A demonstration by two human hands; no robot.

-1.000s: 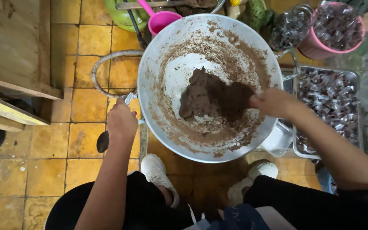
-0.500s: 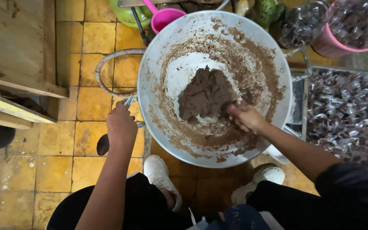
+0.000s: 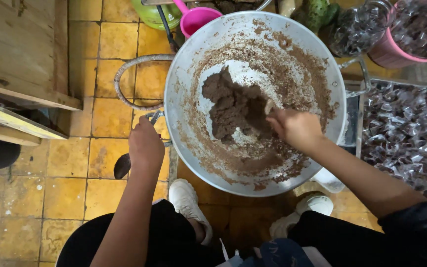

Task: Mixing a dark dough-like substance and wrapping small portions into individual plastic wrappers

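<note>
The brown dough [image 3: 233, 111] sits in the middle of the big metal pan [image 3: 184, 74], and it looks dense, sticky, soft enough to tear. Left hand [image 3: 145, 146] is clenched round the pan's side handle, steadying it above the yellow tiled floor [image 3: 65, 183]. Right hand [image 3: 295, 128] grips a pale stick pushed into the lump. Far right, a tray of wrapped sweets [image 3: 401, 138].

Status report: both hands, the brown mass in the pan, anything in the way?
Left hand grips rim of big round metal pan. Right hand works a tool into the brown dough lump. Nothing obstructing; tray of clear-wrapped pieces sits at right.
</note>
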